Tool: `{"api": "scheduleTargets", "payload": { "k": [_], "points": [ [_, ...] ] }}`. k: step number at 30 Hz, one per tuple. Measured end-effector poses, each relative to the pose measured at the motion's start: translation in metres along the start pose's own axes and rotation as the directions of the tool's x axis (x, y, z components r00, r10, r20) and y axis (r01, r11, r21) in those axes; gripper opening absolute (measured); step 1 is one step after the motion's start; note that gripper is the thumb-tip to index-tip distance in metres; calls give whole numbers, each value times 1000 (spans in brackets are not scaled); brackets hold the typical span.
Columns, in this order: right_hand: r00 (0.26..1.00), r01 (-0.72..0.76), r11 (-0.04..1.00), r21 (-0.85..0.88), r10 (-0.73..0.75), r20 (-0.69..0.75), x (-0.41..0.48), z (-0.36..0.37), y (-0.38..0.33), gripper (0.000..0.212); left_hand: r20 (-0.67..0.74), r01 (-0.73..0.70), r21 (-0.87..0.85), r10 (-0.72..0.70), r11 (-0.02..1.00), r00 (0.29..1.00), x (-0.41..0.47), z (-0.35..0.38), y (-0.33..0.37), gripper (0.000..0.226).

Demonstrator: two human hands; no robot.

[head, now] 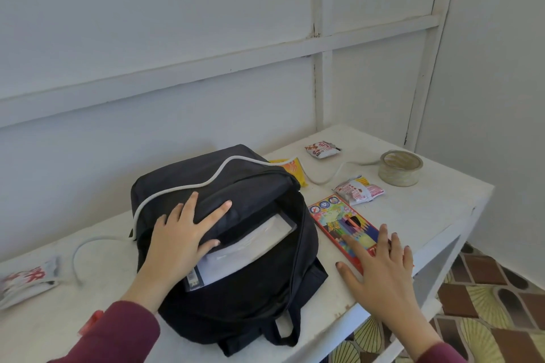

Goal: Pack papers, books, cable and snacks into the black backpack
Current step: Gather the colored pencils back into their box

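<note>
The backpack [250, 298] lies flat on the white table [413, 215] at 12 o'clock from the person, and its mouth opens toward 1 o'clock. The left hand [180, 233] lies on the upper flap with its fingers spread and nearly straight. It presses the flap back and grips nothing, so the mouth stands wide. White papers [250, 247] show inside, with what looks like a book cover beside them, so this part of the task seems done.

The right hand [380, 268] is at 2 o'clock, flat, palm down, with its fingers spread over the near end of a pencil box [339, 215]. Whether it touches the box cannot be told. The box lies just beside the backpack, with its long axis running from 10 to 4 o'clock.

Cable and snacks seem to be left. The nearest snack [358, 191] lies at about 12 o'clock from the right hand, just beyond the far end of the box, so the right hand is the nearer one. The cable [182, 186] is draped over the backpack, just beyond the left fingers. It runs from 9 o'clock on the table toward a tape roll [399, 169] at 1 o'clock. A yellow packet [292, 169] lies behind the backpack, and a red-white packet [321, 149] lies farther back. Another packet [26, 280] is at 9 o'clock, nearer the left hand.
</note>
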State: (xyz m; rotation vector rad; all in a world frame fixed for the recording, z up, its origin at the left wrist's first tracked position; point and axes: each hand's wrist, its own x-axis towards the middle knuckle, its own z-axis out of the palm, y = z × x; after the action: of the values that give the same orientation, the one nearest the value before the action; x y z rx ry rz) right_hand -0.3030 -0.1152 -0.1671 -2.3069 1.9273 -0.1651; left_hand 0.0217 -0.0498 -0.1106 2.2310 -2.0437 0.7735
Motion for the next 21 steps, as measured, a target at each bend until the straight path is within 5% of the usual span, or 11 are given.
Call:
{"api": "scheduleTargets", "payload": {
  "k": [4, 7, 15, 21],
  "points": [
    [998, 10, 1000, 16, -9, -57, 3, 1, 0, 57, -17, -27, -83, 25, 996, 1000, 0, -11, -1, 86],
    [993, 21, 1000, 21, -19, -118, 2, 1, 1, 58, -51, -43, -135, 36, 990, 998, 2, -18, -7, 75],
    [991, 12, 952, 306, 29, -130, 8, -13, -3, 54, -21, -31, -240, 27, 970, 999, 20, -47, -29, 56],
    [982, 89, 800, 594, 30, -188, -10, -26, -16, 43, -29, -19, -236, 13, 972, 999, 34, -65, -39, 50]
  ]
}}
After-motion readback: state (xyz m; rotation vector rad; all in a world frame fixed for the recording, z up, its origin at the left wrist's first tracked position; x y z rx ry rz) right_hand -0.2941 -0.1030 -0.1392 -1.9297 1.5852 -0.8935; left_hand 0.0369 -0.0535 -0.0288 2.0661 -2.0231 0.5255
